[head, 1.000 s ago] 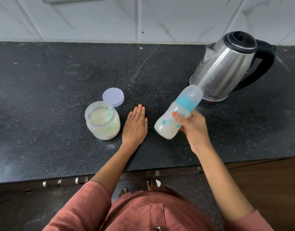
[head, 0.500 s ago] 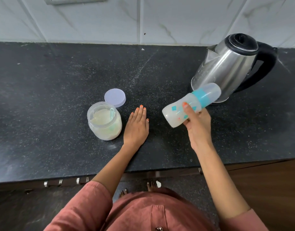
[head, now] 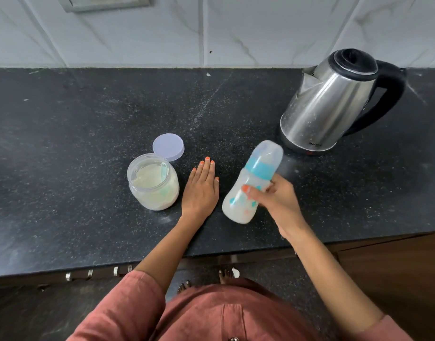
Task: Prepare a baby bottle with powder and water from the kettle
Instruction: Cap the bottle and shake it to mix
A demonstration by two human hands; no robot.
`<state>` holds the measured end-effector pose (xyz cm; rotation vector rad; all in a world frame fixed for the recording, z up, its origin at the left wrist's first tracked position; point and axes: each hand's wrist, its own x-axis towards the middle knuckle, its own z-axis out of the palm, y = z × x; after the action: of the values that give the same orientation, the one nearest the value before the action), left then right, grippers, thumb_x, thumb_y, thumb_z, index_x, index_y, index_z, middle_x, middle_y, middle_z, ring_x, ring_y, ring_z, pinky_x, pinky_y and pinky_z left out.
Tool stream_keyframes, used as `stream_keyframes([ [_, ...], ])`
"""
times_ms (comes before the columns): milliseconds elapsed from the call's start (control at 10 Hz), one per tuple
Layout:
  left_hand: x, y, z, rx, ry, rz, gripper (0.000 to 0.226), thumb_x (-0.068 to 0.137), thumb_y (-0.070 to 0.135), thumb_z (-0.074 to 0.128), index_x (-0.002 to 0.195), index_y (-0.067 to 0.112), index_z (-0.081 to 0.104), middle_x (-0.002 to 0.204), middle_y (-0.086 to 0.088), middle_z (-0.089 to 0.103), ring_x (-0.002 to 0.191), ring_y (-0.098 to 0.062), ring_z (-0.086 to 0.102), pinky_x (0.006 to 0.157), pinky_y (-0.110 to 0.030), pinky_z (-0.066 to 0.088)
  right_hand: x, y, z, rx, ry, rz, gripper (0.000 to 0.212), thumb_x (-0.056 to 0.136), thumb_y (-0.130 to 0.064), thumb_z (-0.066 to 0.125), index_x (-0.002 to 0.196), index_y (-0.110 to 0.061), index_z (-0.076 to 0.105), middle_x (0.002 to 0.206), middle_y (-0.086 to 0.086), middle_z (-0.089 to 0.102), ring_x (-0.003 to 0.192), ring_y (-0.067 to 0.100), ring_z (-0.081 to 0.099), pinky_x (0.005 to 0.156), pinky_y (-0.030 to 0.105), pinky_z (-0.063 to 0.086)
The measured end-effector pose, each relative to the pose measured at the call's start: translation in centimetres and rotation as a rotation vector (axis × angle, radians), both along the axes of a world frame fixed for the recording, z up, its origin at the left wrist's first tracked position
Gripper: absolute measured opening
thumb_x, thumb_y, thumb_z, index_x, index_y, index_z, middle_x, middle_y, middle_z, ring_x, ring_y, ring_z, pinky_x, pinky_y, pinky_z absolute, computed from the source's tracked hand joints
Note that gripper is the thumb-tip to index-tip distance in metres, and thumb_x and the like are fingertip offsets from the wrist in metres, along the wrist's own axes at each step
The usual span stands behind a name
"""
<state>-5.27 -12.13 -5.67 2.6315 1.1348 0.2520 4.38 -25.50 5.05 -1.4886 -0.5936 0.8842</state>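
Observation:
My right hand (head: pixel 278 203) grips a capped baby bottle (head: pixel 251 183) with a teal ring and milky liquid inside, held tilted above the black counter (head: pixel 76 148). It is motion-blurred. My left hand (head: pixel 201 188) lies flat on the counter, fingers straight, between the bottle and an open clear jar of pale powder (head: pixel 152 182) with a scoop in it. The jar's lilac lid (head: pixel 168 146) lies just behind the jar. A steel kettle (head: pixel 329 102) with a black handle stands on its base at the back right, lid closed.
A white marble-tiled wall (head: pixel 236 30) runs behind the counter, with a switch plate (head: pixel 101 2) at the top left. The counter's front edge is near my body, with drawer handles (head: pixel 98 273) below it and wooden cabinets (head: pixel 396 267) at the right.
The bottle has swung from nearly level back down to a steeper tilt, its base lower and nearer the counter edge, in a shaking motion. My left hand has stayed flat on the counter.

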Motion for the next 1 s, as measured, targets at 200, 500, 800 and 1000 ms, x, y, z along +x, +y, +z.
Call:
stream_keyframes([
  [200,0.0,-0.2,0.2,0.011,-0.009,0.003,0.049,0.101,0.025,0.022,0.146,0.007,0.014,0.156,-0.007,0.01,0.144,-0.018,0.008,0.116,-0.03,0.003,2.2,0.9,1.2,0.225,0.269,-0.341,0.027,0.078,-0.014,0.065,0.104,-0.018,0.058,0.096,-0.006,0.067,0.09,0.01,0.066,0.072,0.026,0.056],
  [500,0.0,-0.1,0.2,0.012,0.006,0.002,0.05,0.101,0.025,0.021,0.146,0.007,0.012,0.156,-0.007,0.009,0.144,-0.018,0.007,0.116,-0.031,0.003,1.4,0.4,1.4,0.151,0.165,-0.187,0.034,0.063,-0.022,0.071,0.095,-0.02,0.061,0.09,-0.006,0.069,0.088,0.01,0.066,0.074,0.028,0.056],
  [800,0.0,-0.1,0.1,0.01,0.007,0.003,0.05,0.101,0.025,0.022,0.146,0.007,0.013,0.156,-0.007,0.01,0.144,-0.018,0.007,0.115,-0.031,0.003,1.0,-0.1,1.0,0.062,0.005,-0.025,0.028,0.065,-0.014,0.073,0.09,-0.021,0.064,0.079,-0.011,0.072,0.08,0.006,0.067,0.072,0.025,0.056],
  [1000,0.0,-0.1,0.1,0.018,0.01,0.001,0.05,0.101,0.025,0.021,0.146,0.007,0.013,0.156,-0.007,0.01,0.144,-0.018,0.008,0.115,-0.03,0.003,2.1,0.8,1.3,0.191,0.201,-0.283,0.021,0.08,-0.011,0.064,0.097,-0.023,0.06,0.092,-0.007,0.068,0.088,0.007,0.067,0.075,0.029,0.056],
])
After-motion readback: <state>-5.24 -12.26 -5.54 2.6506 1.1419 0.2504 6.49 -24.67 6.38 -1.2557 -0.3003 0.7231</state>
